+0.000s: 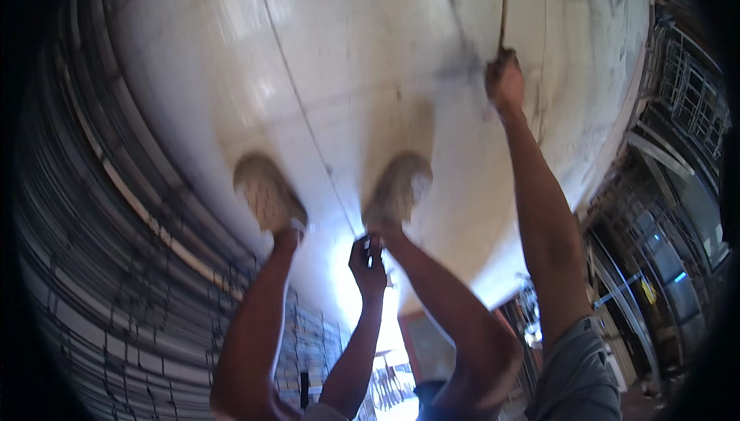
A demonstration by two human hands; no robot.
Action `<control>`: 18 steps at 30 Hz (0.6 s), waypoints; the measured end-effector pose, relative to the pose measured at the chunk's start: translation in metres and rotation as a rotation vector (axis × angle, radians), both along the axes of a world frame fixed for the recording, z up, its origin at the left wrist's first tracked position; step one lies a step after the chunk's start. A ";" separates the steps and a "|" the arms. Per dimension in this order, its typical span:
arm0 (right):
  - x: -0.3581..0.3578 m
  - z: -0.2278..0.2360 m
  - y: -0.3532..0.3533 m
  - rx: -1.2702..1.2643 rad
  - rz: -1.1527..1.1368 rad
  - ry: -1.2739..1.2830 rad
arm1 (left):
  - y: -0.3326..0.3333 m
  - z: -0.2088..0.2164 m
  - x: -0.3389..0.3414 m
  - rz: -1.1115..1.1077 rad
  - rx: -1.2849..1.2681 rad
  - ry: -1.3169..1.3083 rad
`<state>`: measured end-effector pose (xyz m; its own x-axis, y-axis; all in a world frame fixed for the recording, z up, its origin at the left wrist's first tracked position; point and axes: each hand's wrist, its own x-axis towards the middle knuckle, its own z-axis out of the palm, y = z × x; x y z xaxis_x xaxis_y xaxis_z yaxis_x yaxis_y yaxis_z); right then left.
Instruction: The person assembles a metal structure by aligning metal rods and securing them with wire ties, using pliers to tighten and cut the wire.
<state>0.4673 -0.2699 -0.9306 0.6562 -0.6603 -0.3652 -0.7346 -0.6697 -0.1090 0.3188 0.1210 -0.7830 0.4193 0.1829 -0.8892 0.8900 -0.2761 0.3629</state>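
My right hand [505, 86] reaches far out over the pale floor at the right, closed round the lower end of a thin brown stick [504, 16] that points away from me. Low in the middle, between my shins, my left hand [368, 267] is closed with bent fingers. A small dark thing seems to be in it, too shadowed to name. From close by that hand a thin dark line [297, 97] runs away to the far left; whether it is a cord or a floor joint I cannot tell.
My two shoes [266, 194] stand apart on the pale, stained floor [439, 228]. Long stacked bars [123, 159] line the left side. Metal frames and racks [686, 74] stand along the right. Bright light comes in behind my left hand.
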 end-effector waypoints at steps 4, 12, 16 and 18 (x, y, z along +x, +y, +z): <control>-0.008 0.066 0.142 0.124 0.063 -0.080 | 0.000 0.086 0.034 0.044 -0.079 -0.041; -0.077 0.212 0.364 0.479 0.173 0.045 | 0.074 0.198 0.027 -0.240 -0.114 -0.137; -0.051 0.352 0.436 0.501 0.065 -0.116 | 0.125 0.254 0.022 -0.089 -0.043 -0.293; -0.035 0.434 0.437 0.536 0.035 -0.292 | 0.124 0.310 0.042 0.032 -0.003 -0.414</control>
